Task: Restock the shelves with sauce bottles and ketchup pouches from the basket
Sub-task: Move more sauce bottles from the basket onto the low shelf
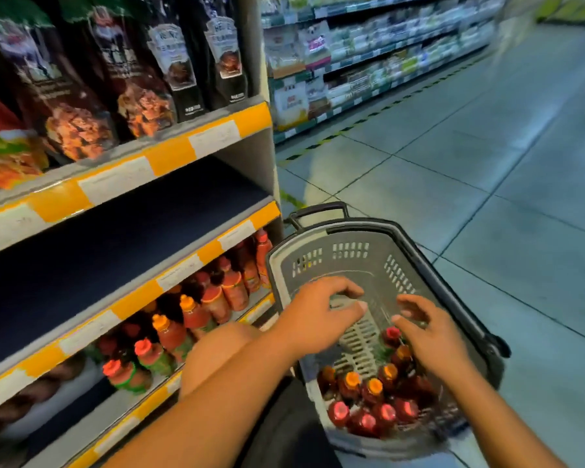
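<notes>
A grey plastic basket [348, 251] stands on the floor to the right of the shelves. Several sauce bottles [372, 396] with red and orange caps stand in its near end. My left hand [318, 315] hovers over the basket's bare middle, fingers loosely spread, holding nothing. My right hand [429, 336] is just above the bottles at the basket's right side, fingers relaxed and apart, also holding nothing. No ketchup pouch shows in the basket.
The shelf unit at left has a bare dark shelf [122, 244] in the middle. Dark sauce pouches [169, 62] stand on the shelf above, sauce bottles [196, 315] below. Tiled aisle floor [487, 163] stretches right, with more shelving [368, 69] behind.
</notes>
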`<state>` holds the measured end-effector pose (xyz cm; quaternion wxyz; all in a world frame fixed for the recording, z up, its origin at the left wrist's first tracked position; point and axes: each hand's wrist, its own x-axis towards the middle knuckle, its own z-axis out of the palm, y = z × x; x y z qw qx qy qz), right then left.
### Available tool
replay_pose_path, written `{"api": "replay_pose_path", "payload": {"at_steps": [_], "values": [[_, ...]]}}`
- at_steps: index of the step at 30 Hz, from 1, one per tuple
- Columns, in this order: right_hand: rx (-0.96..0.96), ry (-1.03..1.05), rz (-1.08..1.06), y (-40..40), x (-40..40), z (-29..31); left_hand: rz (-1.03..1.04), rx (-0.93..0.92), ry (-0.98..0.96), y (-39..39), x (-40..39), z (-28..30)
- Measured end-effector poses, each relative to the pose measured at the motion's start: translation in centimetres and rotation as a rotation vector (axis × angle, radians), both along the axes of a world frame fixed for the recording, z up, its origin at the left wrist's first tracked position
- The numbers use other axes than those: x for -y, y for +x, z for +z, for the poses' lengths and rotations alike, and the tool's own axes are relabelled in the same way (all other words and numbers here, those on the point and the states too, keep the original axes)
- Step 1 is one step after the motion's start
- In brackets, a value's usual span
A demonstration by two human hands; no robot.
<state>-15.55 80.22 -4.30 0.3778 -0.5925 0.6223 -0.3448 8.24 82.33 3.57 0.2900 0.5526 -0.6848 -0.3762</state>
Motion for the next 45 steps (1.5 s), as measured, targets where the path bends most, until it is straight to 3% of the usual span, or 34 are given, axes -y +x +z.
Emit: {"api": "replay_pose_path", "payload": {"at_steps": [5,16,24,32,45], "values": [[-0.072,0.143,-0.109,-2.6,1.8,-4.8,-0.108,0.079,0.060,-3.9,2.3,-4.0],[-0.490,0.406,0.092,-2.6,7.8,-11.4,-0.205,0.502,0.319,-5.6,6.9,-12.7],[-0.721,0.527,0.242,-1.0,9.7,-16.7,-0.356,0.837,0.627,-4.9,7.6,-17.6],[-0.949,0.509,0.246,0.5,10.4,-20.3,-0.452,0.929,0.725,-5.8,7.5,-20.5],[-1.001,0.469,0.272,0.0,10.5,-21.8,-0.601,1.044,0.904,-7.5,8.5,-22.1]]}}
